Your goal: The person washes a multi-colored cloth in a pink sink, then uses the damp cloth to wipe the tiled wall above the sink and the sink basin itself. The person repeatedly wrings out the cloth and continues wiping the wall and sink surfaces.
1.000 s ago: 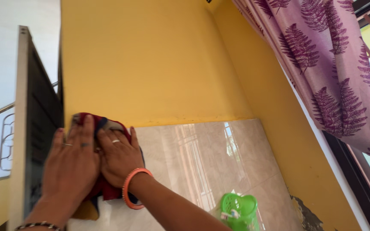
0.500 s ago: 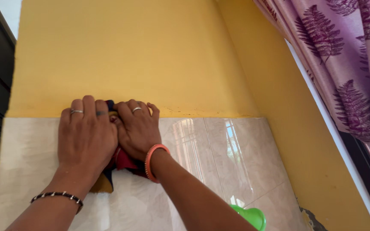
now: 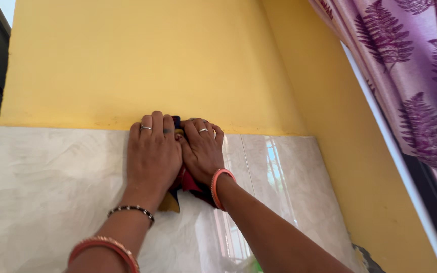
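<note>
Both hands are flat on the wall, side by side, thumbs almost meeting. The left hand point(image 3: 153, 154) lies palm-down with fingers stretched out and close together, a ring on one finger, a dark beaded bracelet at the wrist and an orange bangle further down the forearm. The right hand point(image 3: 202, 151) presses just beside it, fingers slightly curled, a ring on one finger and an orange bangle at the wrist. Neither hand is clenched into a fist; both are spread and pushing down on a crumpled cloth of dark red, navy and mustard fabric point(image 3: 183, 182).

The cloth sits under both palms. A navy corner peeks out between the fingertips at the top, and red and mustard folds spill out below the heels of the hands, between the two wrists.

Fingertips reach right up to the seam where the glossy beige marble-look tiles point(image 3: 51, 192) meet the yellow painted wall point(image 3: 142, 60). Off to the right of the hands, well apart, hangs a purple curtain with a dark fern-leaf print point(image 3: 410, 65).
</note>
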